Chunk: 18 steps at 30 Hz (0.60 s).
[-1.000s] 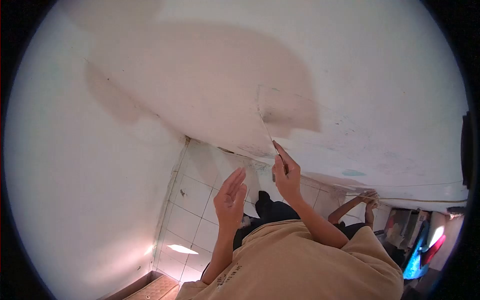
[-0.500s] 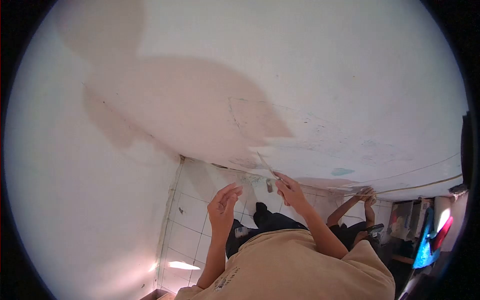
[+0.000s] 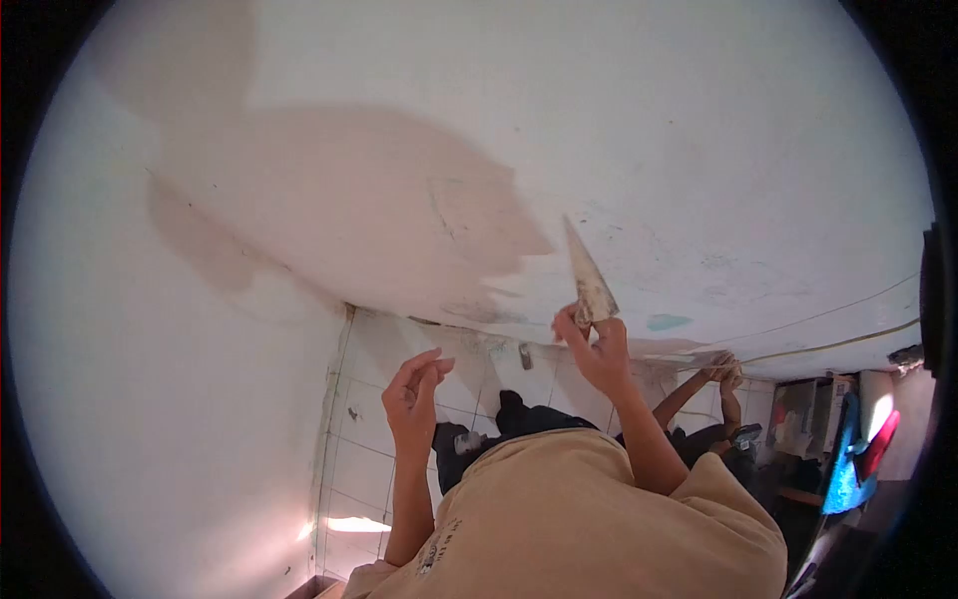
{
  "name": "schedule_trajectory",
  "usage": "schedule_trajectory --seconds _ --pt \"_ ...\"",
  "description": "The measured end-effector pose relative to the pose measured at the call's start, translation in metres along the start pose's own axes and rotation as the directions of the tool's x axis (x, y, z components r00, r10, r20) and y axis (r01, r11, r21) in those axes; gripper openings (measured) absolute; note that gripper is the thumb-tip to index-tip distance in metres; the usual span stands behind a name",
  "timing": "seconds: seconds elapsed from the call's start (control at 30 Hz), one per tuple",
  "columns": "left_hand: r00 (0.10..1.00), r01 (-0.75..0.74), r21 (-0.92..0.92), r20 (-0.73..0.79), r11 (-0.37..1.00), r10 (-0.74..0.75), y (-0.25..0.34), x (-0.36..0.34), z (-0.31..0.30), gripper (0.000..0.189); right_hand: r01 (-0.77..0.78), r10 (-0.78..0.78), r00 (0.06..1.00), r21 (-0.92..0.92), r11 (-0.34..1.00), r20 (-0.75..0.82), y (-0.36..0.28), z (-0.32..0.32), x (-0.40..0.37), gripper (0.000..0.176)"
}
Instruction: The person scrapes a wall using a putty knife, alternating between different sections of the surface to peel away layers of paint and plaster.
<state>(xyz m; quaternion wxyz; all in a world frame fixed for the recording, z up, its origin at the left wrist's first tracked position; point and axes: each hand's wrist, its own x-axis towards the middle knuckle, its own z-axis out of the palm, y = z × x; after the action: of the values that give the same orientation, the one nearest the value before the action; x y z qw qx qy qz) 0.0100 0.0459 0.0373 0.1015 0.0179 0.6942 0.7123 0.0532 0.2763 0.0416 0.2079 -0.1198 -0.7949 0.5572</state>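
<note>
My right hand (image 3: 602, 354) is closed on a trowel (image 3: 590, 280) with a long triangular blade, its surface smudged. The blade points up, its tip over the white wall (image 3: 718, 200) in front of me, which is marked with scratches and stains. My fingers hide the handle. To the left, my left hand (image 3: 411, 397) hangs loosely curled in the air, thumb and fingers apart, nothing in it. It is above the tiled floor (image 3: 364, 454).
At right, another person's hands (image 3: 726, 367) are near the wall's base, by a cable (image 3: 828, 340). A small object (image 3: 526, 355) lies on the tiles near my feet. Blue cloth (image 3: 845, 469) and stacked items stand far right. A side wall (image 3: 180, 429) rises at left.
My right hand has turned the trowel so its blade shows broad side on, and moved slightly up and right. My left hand has shifted left and a little up.
</note>
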Motion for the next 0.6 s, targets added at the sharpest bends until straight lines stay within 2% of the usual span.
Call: schedule_trajectory --seconds 0.1,0.13,0.17,0.2,0.23,0.3,0.37,0.4,0.43,0.47,0.5,0.53,0.6 --pt "1.000 0.013 -0.001 -0.017 1.000 -0.013 -0.002 -0.002 -0.003 0.020 -0.076 0.074 0.997 -0.071 0.995 -0.025 0.052 0.011 0.002 0.027" --pt "1.000 0.024 -0.005 -0.018 1.000 -0.024 -0.003 -0.003 -0.004 0.020 -0.245 0.268 0.957 -0.188 0.951 0.110 0.084 0.006 -0.004 0.032" --pt "0.999 0.030 -0.010 -0.020 1.000 -0.030 -0.005 -0.004 -0.005 0.020 -0.340 0.374 0.916 -0.211 0.916 0.145 0.124 0.004 -0.017 0.034" --pt "0.999 0.038 -0.015 -0.025 0.999 -0.038 -0.006 -0.006 -0.007 0.020 -0.429 0.473 0.863 -0.237 0.872 0.178 0.162 0.005 -0.036 0.037" --pt "0.999 0.027 -0.004 -0.018 1.000 -0.027 -0.007 -0.006 -0.009 0.020 -0.440 0.489 0.857 -0.264 0.858 0.164 0.192 0.006 -0.055 0.037" --pt "0.999 0.026 0.001 -0.020 1.000 -0.026 -0.012 -0.006 -0.014 0.020 -0.450 0.510 0.846 -0.301 0.841 0.159 0.207 0.005 -0.077 0.038" --pt "0.997 0.061 0.015 -0.040 0.998 -0.060 -0.017 -0.006 -0.018 0.020 -0.543 0.613 0.761 -0.309 0.781 0.211 0.191 0.005 -0.087 0.036" --pt "0.997 0.070 0.011 -0.042 0.998 -0.069 -0.020 -0.006 -0.020 0.020 -0.387 0.482 0.849 -0.368 0.845 0.214 0.187 0.005 -0.084 0.029" --pt "0.997 0.072 0.020 -0.041 0.997 -0.071 -0.022 -0.004 -0.021 0.020 -0.389 0.486 0.847 -0.374 0.842 0.215 0.162 0.006 -0.075 0.029" --pt "0.997 0.074 0.031 -0.038 0.997 -0.073 -0.024 -0.003 -0.023 0.020 -0.169 0.278 0.928 -0.387 0.907 0.247 0.121 0.007 -0.063 0.026" --pt "0.996 0.079 0.030 -0.039 0.996 -0.078 -0.023 -0.002 -0.024 0.020 0.061 0.057 0.957 -0.390 0.919 0.284 0.092 0.005 -0.053 0.024" --pt "0.996 0.071 0.045 -0.051 0.996 -0.069 -0.021 -0.002 -0.025 0.020 0.058 0.061 0.956 -0.390 0.919 0.286 0.080 0.000 -0.047 0.024" --pt "0.996 0.064 0.063 -0.061 0.996 -0.060 -0.020 -0.001 -0.029 0.020 0.303 -0.183 0.914 -0.312 0.900 0.361 0.068 -0.004 -0.037 0.024"
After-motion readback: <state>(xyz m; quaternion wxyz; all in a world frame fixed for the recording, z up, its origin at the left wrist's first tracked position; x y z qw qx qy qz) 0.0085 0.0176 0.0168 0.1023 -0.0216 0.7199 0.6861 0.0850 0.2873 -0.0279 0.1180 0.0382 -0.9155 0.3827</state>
